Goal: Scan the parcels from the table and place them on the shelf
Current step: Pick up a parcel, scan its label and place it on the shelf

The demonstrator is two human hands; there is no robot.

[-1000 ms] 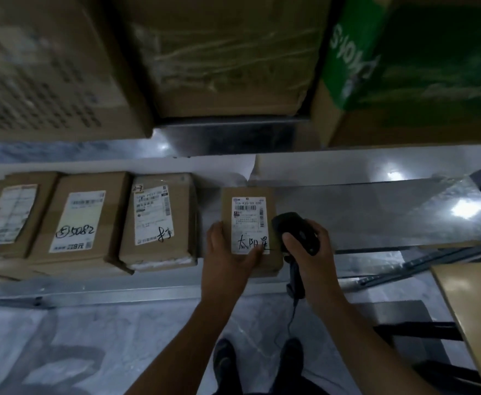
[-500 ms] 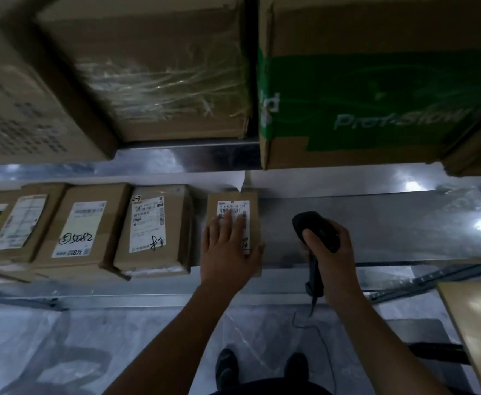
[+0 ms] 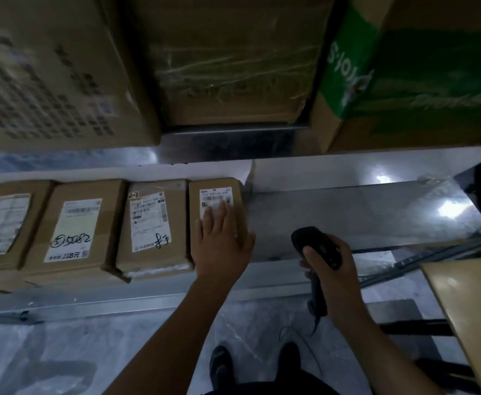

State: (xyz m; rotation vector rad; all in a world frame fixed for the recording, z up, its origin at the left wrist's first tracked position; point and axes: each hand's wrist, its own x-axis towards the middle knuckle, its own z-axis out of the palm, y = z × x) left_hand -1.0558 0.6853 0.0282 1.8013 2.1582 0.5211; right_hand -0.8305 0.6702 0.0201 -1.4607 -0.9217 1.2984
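Observation:
A small brown parcel [image 3: 215, 192] with a white label lies on the metal shelf [image 3: 347, 218], pressed up against a row of similar parcels [image 3: 151, 223] to its left. My left hand [image 3: 222, 243] lies flat on top of it, fingers spread over the label. My right hand [image 3: 330, 269] is to the right, in front of the shelf edge, gripped around a black barcode scanner [image 3: 316, 246] whose cable hangs down.
Large cardboard boxes [image 3: 227, 61] fill the shelf above, one with green print [image 3: 421, 69] at the right. A wooden table corner [image 3: 472, 303] juts in at the lower right. My shoes [image 3: 222, 366] stand on the pale floor below.
My left hand let go of the parcel's front end, flattened on top and slid the parcel left against its neighbour. My right hand with the scanner drew back to the right.

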